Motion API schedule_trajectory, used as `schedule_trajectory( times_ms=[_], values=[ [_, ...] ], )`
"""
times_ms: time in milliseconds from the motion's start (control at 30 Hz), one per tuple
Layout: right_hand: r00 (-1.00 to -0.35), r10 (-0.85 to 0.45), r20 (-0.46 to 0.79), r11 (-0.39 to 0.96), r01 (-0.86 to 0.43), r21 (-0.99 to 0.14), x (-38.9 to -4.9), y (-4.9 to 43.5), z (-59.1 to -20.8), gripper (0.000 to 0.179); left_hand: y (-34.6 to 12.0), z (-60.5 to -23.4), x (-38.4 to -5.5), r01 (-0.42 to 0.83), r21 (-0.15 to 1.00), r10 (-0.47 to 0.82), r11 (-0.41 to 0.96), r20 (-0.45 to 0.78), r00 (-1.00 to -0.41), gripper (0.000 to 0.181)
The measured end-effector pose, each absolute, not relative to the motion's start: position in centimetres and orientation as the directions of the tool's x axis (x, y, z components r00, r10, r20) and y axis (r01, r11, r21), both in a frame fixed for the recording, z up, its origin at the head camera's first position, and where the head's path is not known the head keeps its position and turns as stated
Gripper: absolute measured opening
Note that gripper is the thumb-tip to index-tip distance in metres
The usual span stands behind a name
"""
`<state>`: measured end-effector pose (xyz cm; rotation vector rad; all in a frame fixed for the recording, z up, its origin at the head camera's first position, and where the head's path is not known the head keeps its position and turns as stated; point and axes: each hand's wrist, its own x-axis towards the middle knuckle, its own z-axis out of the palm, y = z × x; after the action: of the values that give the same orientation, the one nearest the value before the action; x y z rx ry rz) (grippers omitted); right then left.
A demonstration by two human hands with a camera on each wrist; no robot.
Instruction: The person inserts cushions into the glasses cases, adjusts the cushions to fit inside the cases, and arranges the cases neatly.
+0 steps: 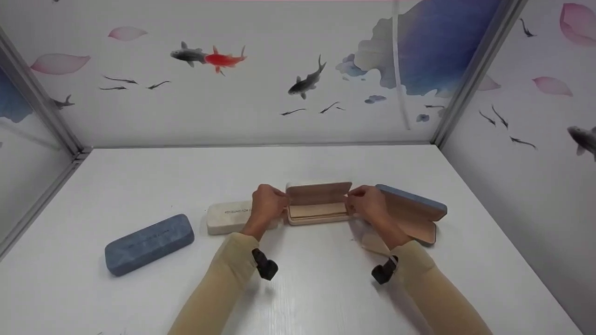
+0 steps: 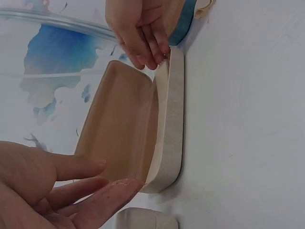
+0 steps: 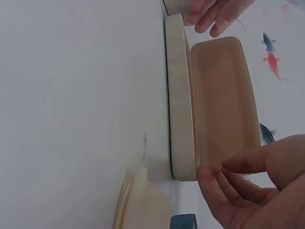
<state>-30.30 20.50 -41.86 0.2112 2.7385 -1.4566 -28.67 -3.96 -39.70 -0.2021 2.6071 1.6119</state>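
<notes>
An opened cream glasses case (image 1: 318, 221) stands at the middle of the table, its tan-lined lid raised. A pale cream cloth (image 1: 321, 210) appears to lie flat inside its base. My left hand (image 1: 269, 204) is at the case's left end; in the left wrist view its thumb and fingers are spread apart, fingertips by the rim. At the opposite end, my right hand (image 1: 370, 204) touches the rim corner with a fingertip, as the right wrist view shows, the thumb apart from it. Neither hand is curled round anything.
A closed cream glasses case (image 1: 228, 218) lies left of the middle, partly behind my left hand. Farther left is a closed blue case (image 1: 149, 244). An opened blue case (image 1: 412, 204) stands on the right, with a folded cream cloth (image 1: 375, 244) near my right wrist. Printed walls enclose the table.
</notes>
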Motion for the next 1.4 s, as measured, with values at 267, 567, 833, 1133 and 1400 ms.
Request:
schedule_trajectory(
  times_ms=[267,567,833,1133,1400],
  values=[
    [-0.993,0.079,-0.093,0.569,0.122,-0.813,-29.3,20.7,-40.9,0.049,-4.1,-38.8,-28.2,-0.190,0.883,-0.016,0.430,-0.203,-0.979,0.046],
    [-0.953,0.019,-0.303,0.419,0.283,-0.863,-30.3,20.2,-39.8,0.081,-2.9,-38.5,-28.4,-0.248,0.848,-0.013,0.468,-0.274,-0.962,0.066],
    [-0.914,-0.080,-0.398,0.335,0.351,-0.874,-31.3,20.9,-39.7,0.084,-2.4,-38.8,-29.0,-0.294,0.863,-0.047,0.412,-0.302,-0.952,0.069],
    [-0.913,-0.094,-0.398,0.389,0.335,-0.858,-31.2,21.0,-39.8,0.087,-1.9,-38.9,-29.3,-0.180,0.852,-0.073,0.493,-0.166,-0.984,0.061],
    [-0.910,-0.056,-0.411,0.422,0.351,-0.836,-31.5,20.8,-39.6,0.088,-2.4,-38.9,-29.7,-0.227,0.870,-0.063,0.439,-0.222,-0.973,0.064]
  ],
)
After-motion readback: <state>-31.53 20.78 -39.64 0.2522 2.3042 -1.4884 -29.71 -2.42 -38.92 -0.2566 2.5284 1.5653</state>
